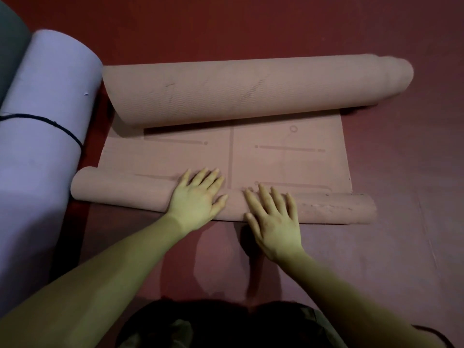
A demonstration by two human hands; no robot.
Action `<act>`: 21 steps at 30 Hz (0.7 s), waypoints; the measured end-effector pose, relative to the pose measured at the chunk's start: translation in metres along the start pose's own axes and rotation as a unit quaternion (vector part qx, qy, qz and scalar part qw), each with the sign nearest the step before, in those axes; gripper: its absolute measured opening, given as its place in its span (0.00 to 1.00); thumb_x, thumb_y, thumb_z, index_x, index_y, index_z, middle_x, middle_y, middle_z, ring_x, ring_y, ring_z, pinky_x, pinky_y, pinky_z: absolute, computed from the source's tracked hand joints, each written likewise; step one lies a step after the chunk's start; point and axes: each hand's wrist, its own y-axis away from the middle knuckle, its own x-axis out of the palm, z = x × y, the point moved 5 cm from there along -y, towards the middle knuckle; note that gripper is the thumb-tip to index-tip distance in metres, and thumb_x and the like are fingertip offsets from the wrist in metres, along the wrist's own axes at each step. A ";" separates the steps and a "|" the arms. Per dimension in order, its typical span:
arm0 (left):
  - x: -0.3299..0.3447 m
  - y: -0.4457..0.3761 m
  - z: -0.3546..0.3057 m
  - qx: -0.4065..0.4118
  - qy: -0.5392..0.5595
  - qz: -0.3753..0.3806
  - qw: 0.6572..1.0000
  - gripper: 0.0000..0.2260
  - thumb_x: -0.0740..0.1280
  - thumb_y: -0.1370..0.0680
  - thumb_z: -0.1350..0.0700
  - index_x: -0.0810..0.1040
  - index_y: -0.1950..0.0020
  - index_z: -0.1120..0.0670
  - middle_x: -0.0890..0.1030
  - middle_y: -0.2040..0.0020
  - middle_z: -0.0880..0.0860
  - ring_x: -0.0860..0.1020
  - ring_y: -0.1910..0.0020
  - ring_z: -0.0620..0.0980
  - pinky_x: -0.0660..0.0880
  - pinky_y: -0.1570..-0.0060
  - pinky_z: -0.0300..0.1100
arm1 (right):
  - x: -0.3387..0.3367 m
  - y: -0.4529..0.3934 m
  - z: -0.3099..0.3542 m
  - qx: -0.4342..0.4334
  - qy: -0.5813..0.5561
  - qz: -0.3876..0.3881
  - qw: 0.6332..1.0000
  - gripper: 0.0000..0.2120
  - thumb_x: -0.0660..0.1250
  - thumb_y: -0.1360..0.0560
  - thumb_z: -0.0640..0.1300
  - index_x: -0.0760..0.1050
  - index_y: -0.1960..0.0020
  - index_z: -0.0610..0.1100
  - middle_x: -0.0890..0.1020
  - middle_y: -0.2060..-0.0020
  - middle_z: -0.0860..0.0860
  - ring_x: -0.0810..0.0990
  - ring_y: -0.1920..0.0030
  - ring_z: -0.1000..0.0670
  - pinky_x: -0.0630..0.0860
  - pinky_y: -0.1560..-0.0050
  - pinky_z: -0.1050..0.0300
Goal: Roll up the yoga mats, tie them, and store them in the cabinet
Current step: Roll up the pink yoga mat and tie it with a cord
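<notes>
You are kneeling on a dark red floor (276, 26), which is filling the whole view. On it the pink yoga mat (288, 156) is lying crosswise in front of you, rolled from both ends: a thick roll (251, 89) is sitting at the far end, a thin roll (326, 208) is forming at the near end, and a flat stretch with printed alignment lines is showing between them. To your left a lavender rolled mat (42, 121) is lying just beside the pink one, with a dark cord (62, 126) running around it; a grey-green mat (10, 46) is showing beyond it at the frame edge. Your left hand (198, 197) is pressing flat on the thin roll, fingers spread. Your right hand (273, 217) is pressing beside it, fingers straight and fanned.
</notes>
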 end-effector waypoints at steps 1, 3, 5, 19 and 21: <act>-0.002 0.000 0.000 -0.006 0.000 -0.011 1.000 0.25 0.53 0.23 0.44 0.80 0.38 0.55 0.78 0.36 0.54 0.77 0.39 0.55 0.69 0.38 0.57 | 0.002 -0.004 -0.002 -0.002 -0.002 0.008 1.000 0.24 0.52 0.21 0.55 0.71 0.30 0.50 0.73 0.32 0.45 0.73 0.34 0.40 0.57 0.33 0.42; -0.008 0.003 0.000 -0.016 0.003 -0.050 0.999 0.23 0.54 0.23 0.45 0.79 0.37 0.56 0.78 0.37 0.54 0.77 0.39 0.56 0.70 0.38 0.55 | 0.004 -0.017 -0.008 0.003 -0.012 0.034 0.999 0.24 0.51 0.22 0.56 0.72 0.31 0.50 0.75 0.34 0.45 0.74 0.34 0.40 0.58 0.33 0.42; -0.013 0.010 -0.001 -0.010 0.010 -0.088 0.996 0.22 0.55 0.23 0.46 0.79 0.37 0.55 0.79 0.38 0.54 0.77 0.41 0.56 0.69 0.38 0.53 | 0.005 -0.035 -0.012 0.005 -0.023 0.052 0.998 0.24 0.51 0.22 0.57 0.75 0.33 0.50 0.78 0.36 0.46 0.75 0.36 0.41 0.63 0.33 0.41; -0.015 -0.030 0.019 0.005 0.025 -0.050 0.998 0.22 0.55 0.23 0.43 0.82 0.43 0.53 0.83 0.45 0.53 0.81 0.45 0.56 0.71 0.41 0.57 | -0.003 -0.037 -0.007 -0.025 -0.042 -0.005 0.999 0.26 0.56 0.24 0.57 0.67 0.27 0.50 0.72 0.30 0.48 0.68 0.30 0.41 0.55 0.30 0.44; -0.020 -0.025 0.025 -0.023 0.023 -0.081 0.996 0.22 0.56 0.24 0.43 0.82 0.42 0.53 0.82 0.43 0.55 0.80 0.44 0.58 0.70 0.40 0.58 | -0.002 -0.053 -0.012 -0.021 -0.042 0.033 0.998 0.30 0.55 0.26 0.62 0.68 0.28 0.50 0.72 0.31 0.48 0.69 0.31 0.41 0.53 0.30 0.43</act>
